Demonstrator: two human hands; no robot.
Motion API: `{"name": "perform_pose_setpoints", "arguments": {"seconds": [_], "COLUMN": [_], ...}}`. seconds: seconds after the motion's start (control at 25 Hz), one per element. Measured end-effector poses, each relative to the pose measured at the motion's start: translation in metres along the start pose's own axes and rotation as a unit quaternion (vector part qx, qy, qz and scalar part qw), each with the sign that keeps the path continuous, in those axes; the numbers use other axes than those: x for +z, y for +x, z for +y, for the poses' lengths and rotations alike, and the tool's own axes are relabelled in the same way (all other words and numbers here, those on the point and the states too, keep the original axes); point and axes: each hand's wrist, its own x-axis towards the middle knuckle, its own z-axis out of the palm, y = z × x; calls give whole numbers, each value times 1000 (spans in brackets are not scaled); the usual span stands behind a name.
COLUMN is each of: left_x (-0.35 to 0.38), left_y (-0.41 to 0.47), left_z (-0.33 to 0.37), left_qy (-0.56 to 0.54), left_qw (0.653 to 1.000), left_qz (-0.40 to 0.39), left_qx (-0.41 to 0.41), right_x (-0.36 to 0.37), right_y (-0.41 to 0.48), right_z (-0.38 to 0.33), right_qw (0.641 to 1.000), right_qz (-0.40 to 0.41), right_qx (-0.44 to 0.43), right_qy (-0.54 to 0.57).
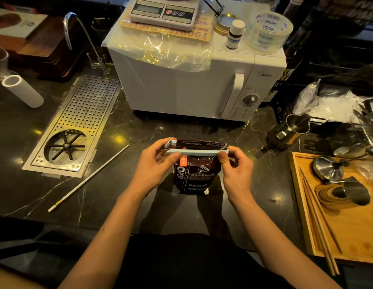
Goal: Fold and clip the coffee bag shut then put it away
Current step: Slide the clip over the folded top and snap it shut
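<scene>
The left hand (158, 161) grips the left end of a pale blue bag clip (197, 151), thumb pressed on the near bar and fingers curled behind the hinge end, while the right hand (233, 163) pinches the clip's right end, thumb on the front and fingers wrapped behind. Between the two hands stands the coffee bag (195, 174), a dark brown pouch with white lettering and an orange label, upright on the black marble counter (139, 130), its base resting on the stone just in front of the person's body. The clip lies horizontally across the bag's folded top, spanning it from edge to edge, and a strip of the folded flap shows above the bar; whether the clip's right end is fully latched is hard to tell, as the thumb covers it. Both forearms reach in from the bottom of the view, roughly symmetrical about the bag. Behind the bag, well apart from it, sits a white microwave oven (192, 84) carrying a digital kitchen scale (162, 11), a small bottle (234, 34) and a roll of clear packing tape (268, 32). To the left, a perforated steel drip tray with a pitcher rinser (77, 122) is set into the counter, with a long white stick (87, 178) lying beside it. To the right stand a steel milk pitcher (290, 130) and a wooden tray (335, 215) holding chopsticks and metal tools.
</scene>
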Motion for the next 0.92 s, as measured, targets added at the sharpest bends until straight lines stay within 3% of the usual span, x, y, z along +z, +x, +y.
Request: {"name": "perform_pose_setpoints", "arguments": {"seconds": [0.56, 0.92], "left_x": [2, -7], "left_y": [4, 7], "left_z": [-2, -5], "left_qy": [23, 96], "left_qw": [995, 988], "left_qz": [98, 93], "left_qx": [16, 75], "right_x": [-1, -1], "right_y": [1, 1], "right_z": [2, 5], "right_qw": [999, 998], "right_qz": [9, 7], "right_qx": [-7, -7], "right_qy": [-44, -57]}}
